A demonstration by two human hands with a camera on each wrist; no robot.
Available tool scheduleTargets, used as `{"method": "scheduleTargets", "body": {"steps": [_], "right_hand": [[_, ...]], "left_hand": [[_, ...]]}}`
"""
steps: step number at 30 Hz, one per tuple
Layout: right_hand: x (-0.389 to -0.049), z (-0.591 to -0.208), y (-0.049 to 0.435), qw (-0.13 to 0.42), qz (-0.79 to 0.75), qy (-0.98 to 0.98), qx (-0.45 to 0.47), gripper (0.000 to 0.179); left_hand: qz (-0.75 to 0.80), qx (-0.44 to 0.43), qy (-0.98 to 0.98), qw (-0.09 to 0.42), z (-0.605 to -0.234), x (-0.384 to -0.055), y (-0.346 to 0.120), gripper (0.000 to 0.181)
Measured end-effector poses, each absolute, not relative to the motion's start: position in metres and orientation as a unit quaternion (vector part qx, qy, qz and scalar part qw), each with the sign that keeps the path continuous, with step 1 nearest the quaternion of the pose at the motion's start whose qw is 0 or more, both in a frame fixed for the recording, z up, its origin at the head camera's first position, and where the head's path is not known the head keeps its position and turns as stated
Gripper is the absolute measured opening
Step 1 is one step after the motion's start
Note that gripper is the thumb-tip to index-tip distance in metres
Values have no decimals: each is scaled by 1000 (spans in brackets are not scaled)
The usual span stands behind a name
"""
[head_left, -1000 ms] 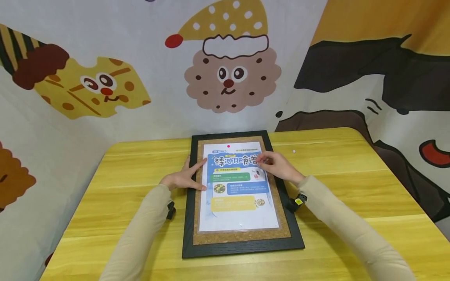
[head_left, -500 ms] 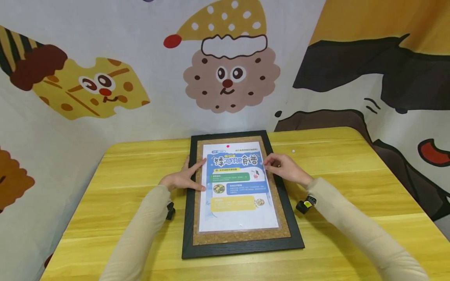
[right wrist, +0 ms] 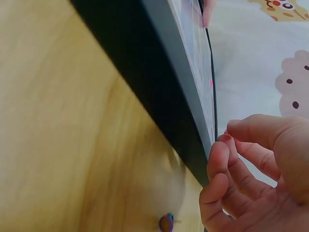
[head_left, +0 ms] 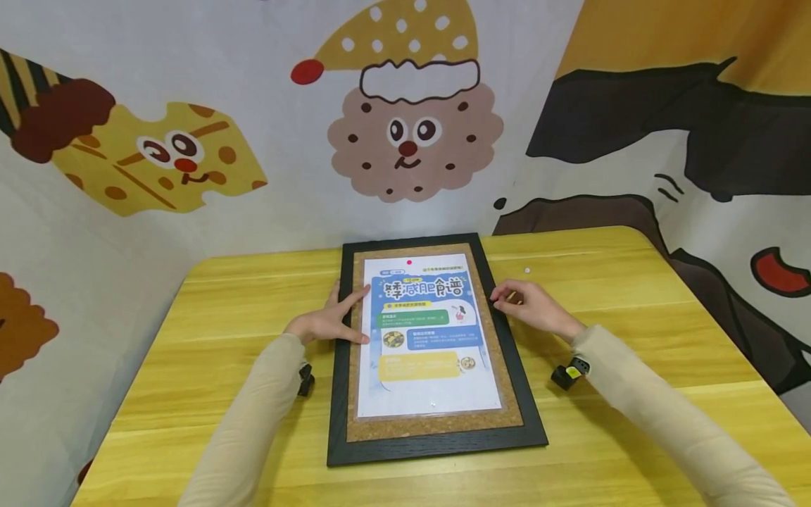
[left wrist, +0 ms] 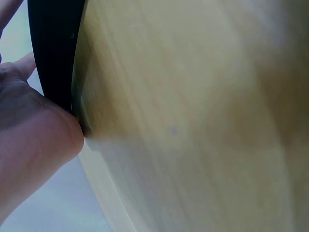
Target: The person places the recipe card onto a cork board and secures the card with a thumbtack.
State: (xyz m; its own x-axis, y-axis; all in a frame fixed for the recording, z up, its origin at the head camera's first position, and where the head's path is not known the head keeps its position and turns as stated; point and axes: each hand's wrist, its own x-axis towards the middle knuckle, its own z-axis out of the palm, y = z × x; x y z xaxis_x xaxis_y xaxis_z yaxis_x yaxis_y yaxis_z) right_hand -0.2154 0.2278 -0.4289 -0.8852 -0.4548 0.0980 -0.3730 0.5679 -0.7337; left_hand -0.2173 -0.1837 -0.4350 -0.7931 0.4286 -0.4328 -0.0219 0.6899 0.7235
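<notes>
A printed poster (head_left: 437, 384) lies on a corkboard (head_left: 437, 427) with a black frame (head_left: 437, 449). A pink pushpin (head_left: 409, 263) sits at the poster's top edge. My left hand (head_left: 329, 322) rests over the frame's left side, fingers spread, with fingertips on the poster's left edge. My right hand (head_left: 535, 306) is at the frame's right side. Its thumb (right wrist: 260, 126) and curled fingertips (right wrist: 219, 154) come close together; I cannot tell whether something tiny is between them. A small white pin (head_left: 434, 404) shows near the poster's bottom edge.
A small pale object (head_left: 528, 270) lies on the yellow wood-grain table (head_left: 608, 267), beyond the right hand. In the right wrist view, a small round object with a thin spike (right wrist: 166, 223) is on the table. A cartoon-printed cloth (head_left: 285, 141) hangs behind the table.
My right hand has moved right, from over the poster's upper right part to the frame's right edge, uncovering the printing there. My left hand stays in place on the board.
</notes>
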Motion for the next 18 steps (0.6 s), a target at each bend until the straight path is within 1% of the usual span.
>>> {"method": "scheduleTargets", "body": {"steps": [5, 12, 18], "right_hand": [[-212, -431, 238, 46, -394, 890, -226, 8], [-209, -435, 254, 66, -419, 881, -207, 11], [-207, -435, 265, 64, -417, 885, -197, 12]], "left_hand": [[376, 121, 868, 299, -435, -218, -184, 111], [373, 127, 869, 298, -436, -218, -184, 110], [375, 127, 869, 297, -435, -217, -185, 110]]}}
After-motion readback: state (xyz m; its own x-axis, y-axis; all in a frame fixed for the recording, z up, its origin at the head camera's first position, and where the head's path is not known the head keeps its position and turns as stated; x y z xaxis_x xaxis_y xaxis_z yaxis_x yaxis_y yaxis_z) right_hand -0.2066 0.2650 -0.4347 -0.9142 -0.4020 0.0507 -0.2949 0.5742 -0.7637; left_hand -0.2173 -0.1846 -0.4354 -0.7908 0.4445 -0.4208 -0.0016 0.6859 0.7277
